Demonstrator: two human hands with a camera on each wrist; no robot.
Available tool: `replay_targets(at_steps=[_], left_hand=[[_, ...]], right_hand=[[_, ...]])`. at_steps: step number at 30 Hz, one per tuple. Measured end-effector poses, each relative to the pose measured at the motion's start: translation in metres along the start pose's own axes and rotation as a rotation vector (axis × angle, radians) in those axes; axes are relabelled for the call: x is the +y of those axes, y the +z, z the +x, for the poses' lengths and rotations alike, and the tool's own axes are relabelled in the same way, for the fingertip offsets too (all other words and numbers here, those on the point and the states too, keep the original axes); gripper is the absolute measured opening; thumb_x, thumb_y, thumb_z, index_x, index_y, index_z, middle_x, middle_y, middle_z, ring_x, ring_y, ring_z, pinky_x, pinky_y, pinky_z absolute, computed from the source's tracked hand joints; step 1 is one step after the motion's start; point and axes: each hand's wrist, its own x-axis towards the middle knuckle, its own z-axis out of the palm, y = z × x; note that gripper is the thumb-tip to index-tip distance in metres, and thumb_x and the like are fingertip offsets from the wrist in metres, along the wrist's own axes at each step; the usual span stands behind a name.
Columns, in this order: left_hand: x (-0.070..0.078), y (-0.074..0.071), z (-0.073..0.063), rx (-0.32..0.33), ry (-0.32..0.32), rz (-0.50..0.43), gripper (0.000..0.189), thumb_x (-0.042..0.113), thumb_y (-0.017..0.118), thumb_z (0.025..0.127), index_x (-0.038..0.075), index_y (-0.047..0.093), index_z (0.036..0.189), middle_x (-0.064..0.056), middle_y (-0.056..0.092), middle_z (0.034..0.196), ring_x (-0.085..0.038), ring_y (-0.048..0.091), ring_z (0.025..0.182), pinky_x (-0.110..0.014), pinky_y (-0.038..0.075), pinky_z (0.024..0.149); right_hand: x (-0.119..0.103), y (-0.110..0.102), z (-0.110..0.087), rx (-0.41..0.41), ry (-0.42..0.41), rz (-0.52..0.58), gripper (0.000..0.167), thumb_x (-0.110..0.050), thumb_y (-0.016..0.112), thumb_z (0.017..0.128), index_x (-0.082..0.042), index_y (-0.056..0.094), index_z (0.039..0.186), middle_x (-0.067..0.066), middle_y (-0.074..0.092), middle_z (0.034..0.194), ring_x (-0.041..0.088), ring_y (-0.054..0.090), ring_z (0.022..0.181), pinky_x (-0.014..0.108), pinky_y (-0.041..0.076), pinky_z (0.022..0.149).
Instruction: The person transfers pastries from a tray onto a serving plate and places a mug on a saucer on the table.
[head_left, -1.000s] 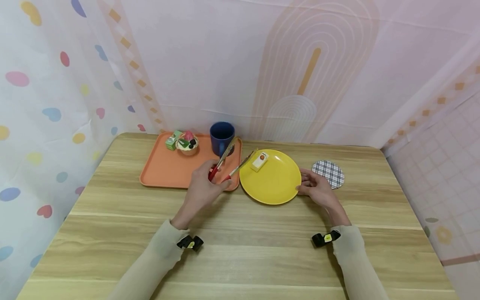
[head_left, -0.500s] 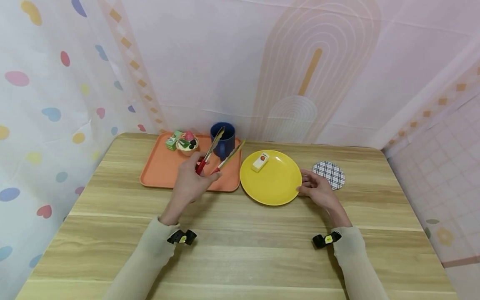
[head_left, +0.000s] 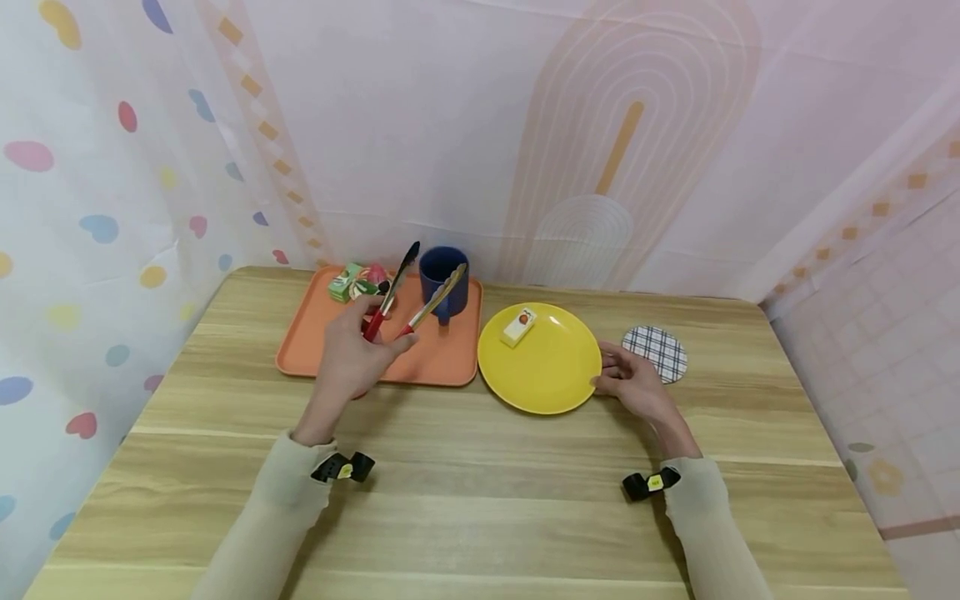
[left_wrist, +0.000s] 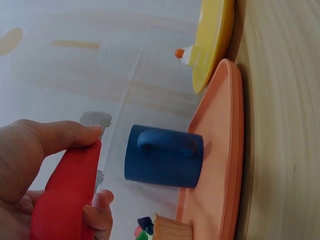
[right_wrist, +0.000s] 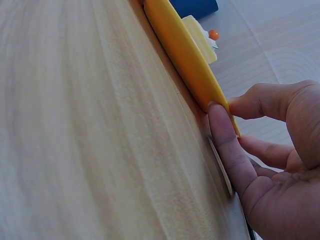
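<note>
My left hand (head_left: 348, 350) grips a pair of red-handled tongs (left_wrist: 70, 190) over the orange tray (head_left: 300, 354). The tongs are spread, their tips pointing away from me with nothing between them. In the head view they overlap a fruit tart (left_wrist: 172, 229), which sits on the tray beside a green cake piece (head_left: 342, 285). A dark blue mug (head_left: 444, 292) stands upright at the tray's back right. At the right, my right hand (head_left: 633, 382) pinches the rim of a yellow plate (head_left: 547, 375) between thumb and fingers. On that plate lies a small cream-coloured cake slice (head_left: 518, 327).
A round checked coaster (head_left: 660, 354) lies just behind my right hand. The wooden table (head_left: 487, 500) ends at a patterned curtain (head_left: 420, 150) along the back, with more fabric at both sides.
My left hand has carried the tongs leftward from the plate's edge, past the mug, to the tart. The right hand keeps its hold on the plate, and the cake slice stays put.
</note>
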Motion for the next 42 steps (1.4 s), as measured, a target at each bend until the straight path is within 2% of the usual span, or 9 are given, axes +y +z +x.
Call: replay_targets(at_steps=[9, 15, 21, 25, 28, 32, 42], left_hand=[[-0.008, -0.012, 0.006, -0.003, -0.06, 0.033, 0.061, 0.036, 0.086, 0.083, 0.01, 0.059, 0.131, -0.009, 0.057, 0.069, -0.022, 0.051, 0.058, -0.031, 0.041, 0.052], [-0.015, -0.02, 0.009, 0.031, -0.063, 0.065, 0.062, 0.035, 0.086, 0.082, 0.008, 0.061, 0.132, -0.016, 0.066, 0.092, -0.025, 0.054, 0.071, -0.033, 0.042, 0.059], [-0.021, -0.025, 0.009, 0.061, -0.051, 0.069, 0.062, 0.034, 0.087, 0.082, 0.004, 0.061, 0.13, -0.018, 0.066, 0.097, -0.024, 0.055, 0.072, -0.031, 0.042, 0.059], [-0.024, -0.027, 0.01, 0.057, -0.059, 0.056, 0.064, 0.035, 0.087, 0.082, 0.004, 0.061, 0.132, -0.02, 0.068, 0.111, -0.026, 0.056, 0.076, -0.031, 0.042, 0.06], [-0.026, -0.028, 0.011, 0.046, -0.08, 0.058, 0.066, 0.038, 0.086, 0.082, 0.004, 0.061, 0.132, -0.021, 0.068, 0.111, -0.029, 0.058, 0.083, -0.032, 0.043, 0.063], [-0.03, -0.03, 0.012, 0.04, -0.11, 0.06, 0.063, 0.039, 0.085, 0.082, 0.006, 0.06, 0.131, -0.02, 0.065, 0.1, -0.032, 0.057, 0.087, -0.035, 0.042, 0.066], [-0.044, -0.033, 0.017, 0.065, -0.089, 0.032, 0.055, 0.035, 0.085, 0.083, 0.005, 0.061, 0.122, -0.018, 0.061, 0.098, -0.028, 0.051, 0.088, -0.036, 0.039, 0.066]], right_hand=[[-0.001, 0.002, 0.0, -0.003, 0.007, 0.026, 0.064, -0.004, 0.071, 0.094, -0.009, 0.046, 0.153, 0.022, 0.06, 0.132, 0.018, 0.063, 0.103, 0.024, 0.059, 0.079], [-0.002, 0.003, 0.0, -0.003, -0.003, 0.02, 0.064, -0.003, 0.07, 0.094, -0.009, 0.047, 0.153, 0.022, 0.06, 0.132, 0.017, 0.062, 0.102, 0.024, 0.059, 0.079], [0.0, 0.004, 0.001, -0.01, -0.012, 0.027, 0.063, -0.003, 0.069, 0.095, -0.008, 0.046, 0.153, 0.023, 0.06, 0.131, 0.018, 0.062, 0.102, 0.026, 0.06, 0.079], [0.002, 0.004, 0.0, -0.011, -0.013, 0.034, 0.063, -0.002, 0.068, 0.095, -0.008, 0.046, 0.153, 0.023, 0.06, 0.131, 0.018, 0.062, 0.101, 0.027, 0.061, 0.079], [0.004, 0.004, 0.0, -0.013, -0.01, 0.041, 0.063, -0.002, 0.068, 0.095, -0.007, 0.045, 0.153, 0.024, 0.06, 0.13, 0.016, 0.063, 0.1, 0.027, 0.061, 0.079], [0.005, 0.004, -0.001, -0.012, -0.009, 0.052, 0.063, -0.001, 0.068, 0.094, -0.007, 0.045, 0.153, 0.024, 0.06, 0.13, 0.015, 0.064, 0.098, 0.028, 0.061, 0.079], [0.003, 0.001, -0.001, -0.01, -0.017, 0.036, 0.063, -0.002, 0.068, 0.095, -0.006, 0.045, 0.153, 0.026, 0.059, 0.13, 0.015, 0.063, 0.099, 0.026, 0.06, 0.079]])
